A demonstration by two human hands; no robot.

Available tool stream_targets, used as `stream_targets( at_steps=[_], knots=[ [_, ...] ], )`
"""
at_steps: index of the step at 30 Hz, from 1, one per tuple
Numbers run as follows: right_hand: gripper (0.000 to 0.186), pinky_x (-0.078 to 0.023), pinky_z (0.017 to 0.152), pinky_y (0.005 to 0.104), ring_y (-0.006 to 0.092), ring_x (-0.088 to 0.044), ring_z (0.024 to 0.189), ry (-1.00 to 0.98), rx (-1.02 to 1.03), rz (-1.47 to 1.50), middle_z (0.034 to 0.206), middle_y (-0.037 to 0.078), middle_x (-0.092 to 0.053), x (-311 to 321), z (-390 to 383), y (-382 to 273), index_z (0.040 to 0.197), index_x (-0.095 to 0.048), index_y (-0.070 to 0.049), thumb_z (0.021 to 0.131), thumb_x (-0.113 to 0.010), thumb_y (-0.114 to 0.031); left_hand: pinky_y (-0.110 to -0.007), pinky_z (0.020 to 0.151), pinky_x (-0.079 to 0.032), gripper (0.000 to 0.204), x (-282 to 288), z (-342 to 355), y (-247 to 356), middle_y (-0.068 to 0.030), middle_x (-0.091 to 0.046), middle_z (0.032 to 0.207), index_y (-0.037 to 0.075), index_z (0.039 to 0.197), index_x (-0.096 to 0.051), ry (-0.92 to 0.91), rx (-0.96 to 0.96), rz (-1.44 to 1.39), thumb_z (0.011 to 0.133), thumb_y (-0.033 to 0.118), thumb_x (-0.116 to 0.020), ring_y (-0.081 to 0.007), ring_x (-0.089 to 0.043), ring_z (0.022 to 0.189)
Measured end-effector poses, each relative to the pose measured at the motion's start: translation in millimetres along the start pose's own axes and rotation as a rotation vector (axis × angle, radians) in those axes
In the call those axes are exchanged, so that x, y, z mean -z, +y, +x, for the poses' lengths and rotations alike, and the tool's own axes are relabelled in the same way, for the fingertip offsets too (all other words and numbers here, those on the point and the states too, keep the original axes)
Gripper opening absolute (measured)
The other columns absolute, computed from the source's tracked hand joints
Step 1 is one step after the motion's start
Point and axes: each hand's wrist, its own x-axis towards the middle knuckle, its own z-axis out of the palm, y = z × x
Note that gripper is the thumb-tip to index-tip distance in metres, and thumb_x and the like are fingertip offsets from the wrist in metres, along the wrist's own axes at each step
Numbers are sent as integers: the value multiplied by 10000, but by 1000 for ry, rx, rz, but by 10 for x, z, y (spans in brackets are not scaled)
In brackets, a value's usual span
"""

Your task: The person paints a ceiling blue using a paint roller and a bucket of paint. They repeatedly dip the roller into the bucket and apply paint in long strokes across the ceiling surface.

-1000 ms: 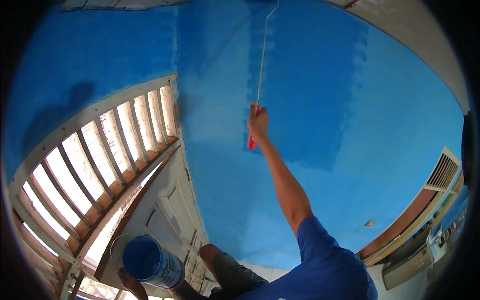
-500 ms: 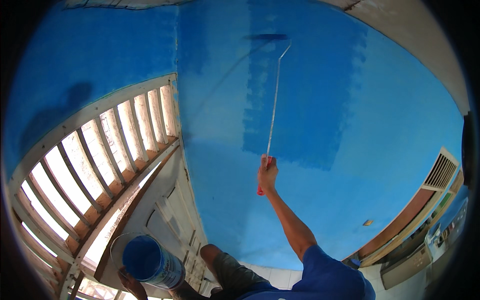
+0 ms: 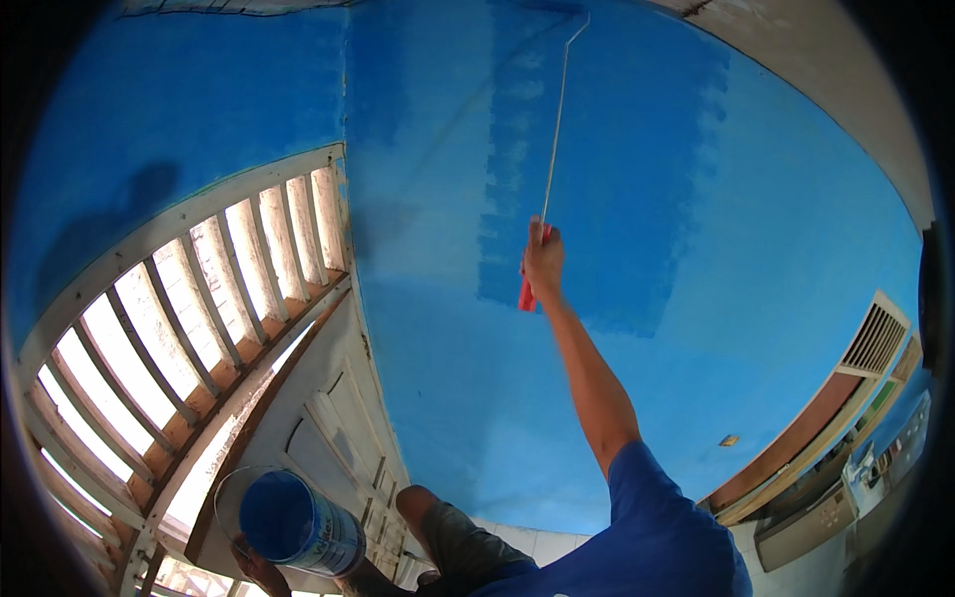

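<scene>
My right hand (image 3: 544,264) is closed around the red handle of a paint roller (image 3: 559,119), arm stretched upward. The roller's thin metal rod runs up to its blue sleeve, which lies against the wall (image 3: 438,328) at the top edge of the picture. A darker blue patch of paint covers the wall behind the rod, with lighter blue around it. At the lower left, my left hand (image 3: 261,569) grips the side of a paint bucket (image 3: 336,537). Blue coats the bucket's inside, and its wire handle hangs to the left. Part of the left hand is hidden behind the bucket.
A slatted wooden opening (image 3: 179,239) lets in bright light on the left, above a pale panelled door (image 3: 343,408). On the right are a wooden frame with a vent (image 3: 875,333) and a small wall fitting (image 3: 729,441). White floor tiles (image 3: 542,544) show below.
My right hand has moved up along the wall, and the roller's sleeve has travelled from the upper dark patch to the picture's top edge. My left hand and the bucket have barely shifted.
</scene>
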Motion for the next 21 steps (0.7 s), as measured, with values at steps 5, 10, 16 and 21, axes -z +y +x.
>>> stream_targets(
  at_steps=[5,10,16,21],
  knots=[
    [486,-403,449,319,194,-519,511,-35,-10,19,586,98,-490,-32,72,-257,820,-438,24,894,-452,-456,-380,781,-430,616,12,-30,-4,-152,-574,912,-26,972,-561,2,15,9,643,494,-538,-253,-543,867],
    [485,-384,400,296,133,-485,476,-71,-34,90,571,67,-462,94,-473,254,795,-418,16,893,-457,-457,-380,780,-427,533,4,-34,-20,-147,-568,928,-15,1000,-553,-3,32,3,710,429,-503,-251,-543,874],
    [481,-380,388,301,152,-470,430,-65,-25,100,579,80,-484,100,-337,-68,816,-443,15,879,-487,-460,-380,779,-422,436,86,-16,-83,-142,-562,948,-2,1034,-543,2,53,9,790,350,-462,-248,-543,882],
    [460,-330,303,275,131,-413,339,7,-28,85,488,29,-405,-132,-4,-334,781,-406,-19,878,-485,-462,-377,795,-417,380,36,-29,82,-137,-559,967,11,1055,-543,42,150,163,832,305,-451,-246,-540,905]
  ],
)
